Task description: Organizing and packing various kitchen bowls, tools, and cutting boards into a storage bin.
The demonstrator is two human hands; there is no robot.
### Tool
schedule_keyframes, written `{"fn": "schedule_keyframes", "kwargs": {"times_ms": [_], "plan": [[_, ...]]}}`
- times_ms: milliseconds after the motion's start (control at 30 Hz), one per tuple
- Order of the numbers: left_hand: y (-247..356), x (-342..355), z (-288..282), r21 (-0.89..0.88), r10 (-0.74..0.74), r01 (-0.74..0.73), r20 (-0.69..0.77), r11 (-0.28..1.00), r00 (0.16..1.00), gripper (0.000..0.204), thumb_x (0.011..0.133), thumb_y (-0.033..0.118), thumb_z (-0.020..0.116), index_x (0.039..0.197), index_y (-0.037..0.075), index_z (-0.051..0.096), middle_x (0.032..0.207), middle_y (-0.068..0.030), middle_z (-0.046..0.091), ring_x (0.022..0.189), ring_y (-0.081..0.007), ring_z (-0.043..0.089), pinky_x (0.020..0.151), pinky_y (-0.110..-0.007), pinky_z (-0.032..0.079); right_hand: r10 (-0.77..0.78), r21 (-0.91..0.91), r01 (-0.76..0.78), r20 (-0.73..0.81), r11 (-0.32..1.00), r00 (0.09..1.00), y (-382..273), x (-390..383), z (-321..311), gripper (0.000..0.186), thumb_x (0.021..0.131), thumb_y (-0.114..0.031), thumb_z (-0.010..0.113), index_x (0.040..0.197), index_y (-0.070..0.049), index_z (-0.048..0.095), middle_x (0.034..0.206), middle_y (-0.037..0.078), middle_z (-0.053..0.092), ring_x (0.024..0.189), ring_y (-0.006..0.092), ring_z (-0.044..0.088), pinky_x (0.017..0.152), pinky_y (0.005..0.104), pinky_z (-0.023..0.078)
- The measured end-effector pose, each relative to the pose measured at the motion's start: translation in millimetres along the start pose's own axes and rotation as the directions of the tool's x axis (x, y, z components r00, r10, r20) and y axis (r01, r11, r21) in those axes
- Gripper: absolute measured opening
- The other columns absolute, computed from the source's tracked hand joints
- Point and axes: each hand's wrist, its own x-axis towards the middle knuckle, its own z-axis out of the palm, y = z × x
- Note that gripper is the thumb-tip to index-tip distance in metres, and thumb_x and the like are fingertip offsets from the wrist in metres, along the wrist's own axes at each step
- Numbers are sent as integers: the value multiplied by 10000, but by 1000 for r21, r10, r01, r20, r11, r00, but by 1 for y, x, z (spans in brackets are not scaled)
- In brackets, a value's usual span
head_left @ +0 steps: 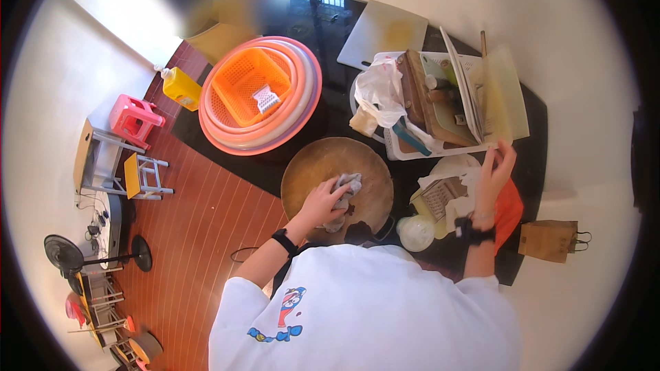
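Observation:
My left hand (322, 204) presses a crumpled grey cloth (349, 183) against a round wooden chopping board (371, 161) on the black table. Its fingers are bent over the cloth. A dark patch marks the board's near edge. Off to the right, my right hand (493, 173) reaches to the near right corner of a white basket (426, 153); its fingers are apart, and I cannot tell whether they touch the rim. Below that basket lie a grater (440, 197) in white plastic wrapping, a pale lidded jar (416, 233) and an orange-red bag (509, 216).
Stacked pink basins (311, 106) hold an orange basket (227, 77). A yellow pump bottle (181, 88) stands beside them. Cutting boards (427, 106) and a plastic bag (380, 84) fill the white basket. A paper bag (546, 240) is at right; stools (141, 175) and a fan (65, 253) stand left.

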Motion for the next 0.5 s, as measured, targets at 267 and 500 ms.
{"fn": "schedule_keyframes", "kwargs": {"times_ms": [267,500], "plan": [[-27,10,-20,-53,-194,188,-131,981,972,254,675,-8,616,917,70,628,872,-109,566,840,-293,550,737,-364,453,82,-4,-104,638,995,765,-45,-85,-55,240,764,-66,587,988,-10,521,1014,137,532,928,290,525,832,351,408],[-37,7,-64,118,-236,306,-400,945,885,258,681,-35,606,918,65,627,894,-107,563,862,-282,539,756,-352,436,282,-221,-189,558,957,780,-21,-152,-86,561,684,-156,710,1142,-20,416,1180,167,414,1098,312,421,892,374,379]]}}
